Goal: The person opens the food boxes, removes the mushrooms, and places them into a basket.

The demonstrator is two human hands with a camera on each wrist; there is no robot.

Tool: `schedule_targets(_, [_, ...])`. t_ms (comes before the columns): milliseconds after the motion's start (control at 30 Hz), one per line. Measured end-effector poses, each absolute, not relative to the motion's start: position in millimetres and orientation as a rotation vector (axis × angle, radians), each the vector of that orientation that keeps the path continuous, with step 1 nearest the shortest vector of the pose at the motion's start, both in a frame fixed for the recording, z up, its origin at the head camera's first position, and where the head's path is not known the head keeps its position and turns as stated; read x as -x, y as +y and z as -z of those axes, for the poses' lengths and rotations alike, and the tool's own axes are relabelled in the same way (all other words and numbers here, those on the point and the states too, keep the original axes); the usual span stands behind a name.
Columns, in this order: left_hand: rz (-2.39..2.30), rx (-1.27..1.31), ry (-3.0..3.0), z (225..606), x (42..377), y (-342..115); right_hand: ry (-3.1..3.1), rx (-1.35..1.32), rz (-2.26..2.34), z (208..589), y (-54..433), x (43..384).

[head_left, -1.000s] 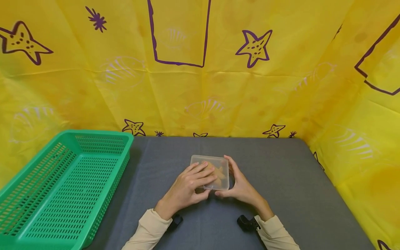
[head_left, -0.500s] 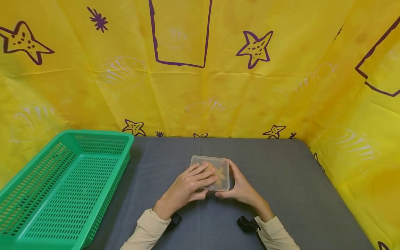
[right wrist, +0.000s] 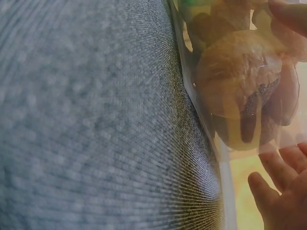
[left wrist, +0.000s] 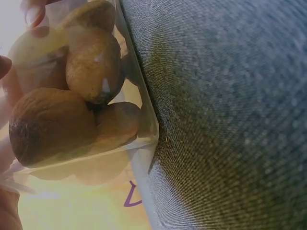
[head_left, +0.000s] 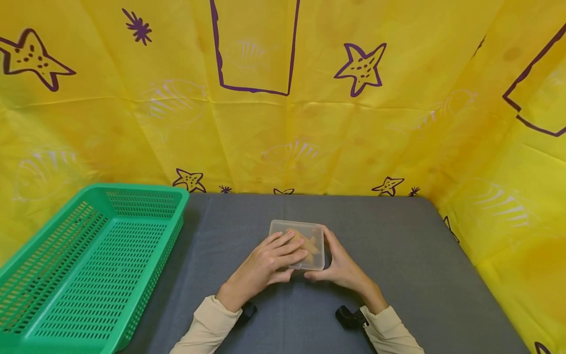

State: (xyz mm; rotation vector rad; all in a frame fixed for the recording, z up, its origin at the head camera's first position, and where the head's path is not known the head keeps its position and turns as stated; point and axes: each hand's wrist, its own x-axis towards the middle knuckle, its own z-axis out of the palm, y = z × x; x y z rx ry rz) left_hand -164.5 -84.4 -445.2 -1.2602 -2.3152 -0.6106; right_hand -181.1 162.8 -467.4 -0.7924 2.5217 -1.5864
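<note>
A clear plastic box [head_left: 315,236] with a lid stands on the grey cloth in front of me, holding several rounded brown pieces [left wrist: 93,67] with creased skin. Over the lid's left and middle part lie the straight fingers of my left hand [head_left: 265,263], its thumb low by the front edge. My right hand [head_left: 342,265] grips the box at its right side, thumb by the front corner and fingers around the back corner. Through the box wall in the right wrist view, one brown piece [right wrist: 237,72] shows a dark patch.
A green perforated plastic basket [head_left: 179,204] stands to the left. Grey cloth [head_left: 389,231] covers the table. A yellow curtain [head_left: 247,142] with purple starfish drawings hangs behind and along the right side.
The right index finger has come down a little at the box's back corner. My left thumb has drawn slightly leftward. The box has stayed almost in place.
</note>
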Motion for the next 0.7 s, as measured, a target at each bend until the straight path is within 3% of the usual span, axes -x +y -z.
schedule_targets(700, [0.519, 1.284, -2.212, 447.6, 169.7, -85.4, 2.522, 0.812, 1.578, 468.0, 163.1, 181.8])
